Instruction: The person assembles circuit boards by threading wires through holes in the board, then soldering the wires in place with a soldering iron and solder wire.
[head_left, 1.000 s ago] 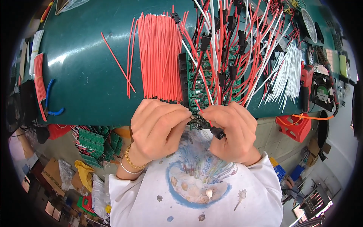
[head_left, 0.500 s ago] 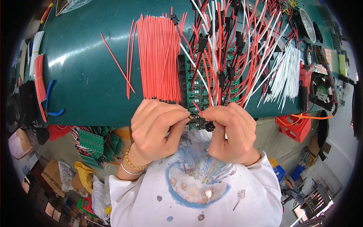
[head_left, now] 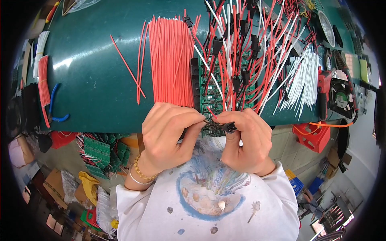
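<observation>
My left hand (head_left: 171, 136) is closed in a pinch on a thin black wire (head_left: 210, 123) at the table's near edge. Close beside it, my right hand (head_left: 251, 138) pinches the black plug connector (head_left: 229, 127) that this wire seems to run to. A short red wire (head_left: 212, 113) sticks up by the right fingertips. Just beyond both hands lies a panel of green circuit boards (head_left: 206, 98), partly covered by red, white and black leads with black connectors (head_left: 255, 41). Which board, if any, the pinched wire joins is hidden by my fingers.
Left of the boards lies a wide bundle of red wires (head_left: 169, 64), with a few loose ones apart. White wires (head_left: 303, 80), a red-handled tool (head_left: 324, 82) and a black fan (head_left: 341, 94) are at the right. Blue-handled pliers (head_left: 54, 104) lie far left.
The black connector has turned and risen slightly at my right fingertips. My left hand has shifted a little to the right, still pinching.
</observation>
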`<state>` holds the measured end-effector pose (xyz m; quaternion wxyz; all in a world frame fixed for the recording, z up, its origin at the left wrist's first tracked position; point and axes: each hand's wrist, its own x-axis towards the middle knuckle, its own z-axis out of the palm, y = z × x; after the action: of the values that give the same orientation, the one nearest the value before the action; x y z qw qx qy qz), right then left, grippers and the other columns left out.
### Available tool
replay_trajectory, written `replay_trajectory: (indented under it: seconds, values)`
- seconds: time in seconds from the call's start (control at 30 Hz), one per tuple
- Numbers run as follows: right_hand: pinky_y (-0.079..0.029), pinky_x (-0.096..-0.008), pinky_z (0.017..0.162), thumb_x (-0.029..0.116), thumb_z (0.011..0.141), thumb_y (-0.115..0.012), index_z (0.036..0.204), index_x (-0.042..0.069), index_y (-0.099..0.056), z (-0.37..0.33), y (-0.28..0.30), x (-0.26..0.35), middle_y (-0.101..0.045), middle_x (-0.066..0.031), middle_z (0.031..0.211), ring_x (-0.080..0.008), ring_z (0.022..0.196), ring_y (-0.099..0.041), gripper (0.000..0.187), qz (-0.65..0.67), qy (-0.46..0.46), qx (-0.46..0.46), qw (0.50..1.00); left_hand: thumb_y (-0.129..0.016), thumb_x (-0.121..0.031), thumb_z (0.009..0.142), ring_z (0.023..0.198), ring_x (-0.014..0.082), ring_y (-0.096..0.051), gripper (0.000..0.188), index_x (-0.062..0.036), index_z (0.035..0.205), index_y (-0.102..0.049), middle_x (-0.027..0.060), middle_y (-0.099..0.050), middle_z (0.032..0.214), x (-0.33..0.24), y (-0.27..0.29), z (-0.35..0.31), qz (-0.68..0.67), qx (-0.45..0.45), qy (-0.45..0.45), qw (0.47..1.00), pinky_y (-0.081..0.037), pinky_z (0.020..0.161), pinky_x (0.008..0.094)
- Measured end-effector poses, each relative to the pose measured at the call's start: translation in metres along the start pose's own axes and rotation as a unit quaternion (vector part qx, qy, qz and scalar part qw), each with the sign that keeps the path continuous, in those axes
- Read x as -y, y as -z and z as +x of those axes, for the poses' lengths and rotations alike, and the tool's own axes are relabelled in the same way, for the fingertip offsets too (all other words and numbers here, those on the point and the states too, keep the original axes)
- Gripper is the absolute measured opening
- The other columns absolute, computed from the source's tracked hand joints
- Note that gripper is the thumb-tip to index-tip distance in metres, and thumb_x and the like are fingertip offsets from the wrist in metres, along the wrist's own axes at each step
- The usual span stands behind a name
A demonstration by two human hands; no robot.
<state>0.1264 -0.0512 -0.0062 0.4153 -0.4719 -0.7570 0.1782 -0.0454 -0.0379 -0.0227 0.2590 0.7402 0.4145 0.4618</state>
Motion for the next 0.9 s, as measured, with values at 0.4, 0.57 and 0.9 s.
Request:
replay_trajectory:
  seconds: [0.4,0.57,0.9]
  values:
    - [-0.041,-0.0299,0.046,-0.008,0.074,-0.062,0.091,0.003,-0.067,0.001,0.046,-0.009,-0.065,-0.0079,0.072,-0.0193,0.05,-0.054,0.02,-0.144,-0.196,-0.208,0.947,-0.074,0.001,0.074,0.055,0.0171,-0.056,0.013,-0.0017,0.079,-0.063,0.0068,-0.062,0.068,-0.009,-0.005,0.011,-0.033,-0.022,0.173,0.984,-0.038,0.049,0.0269]
    - [-0.043,-0.0301,0.055,0.008,0.079,-0.069,0.087,0.004,-0.065,0.005,0.06,-0.074,-0.058,-0.0068,0.07,-0.0174,0.061,-0.058,0.01,-0.33,-0.189,-0.075,0.922,-0.073,-0.002,0.079,0.051,0.0073,-0.048,0.011,-0.0001,0.076,-0.063,0.0033,-0.059,0.063,-0.01,-0.009,0.012,-0.033,-0.01,0.24,0.97,-0.033,0.044,0.0223]
    - [-0.028,-0.0181,0.045,0.001,0.081,-0.063,0.072,0.0,-0.059,-0.002,0.082,-0.074,-0.051,0.0055,0.059,0.0008,0.051,-0.039,0.01,-0.085,-0.322,-0.214,0.918,-0.07,0.002,0.079,0.051,0.0113,-0.05,0.008,-0.0003,0.077,-0.063,0.0034,-0.059,0.064,-0.021,-0.001,-0.002,0.011,-0.073,0.187,0.98,-0.037,0.047,0.0242]
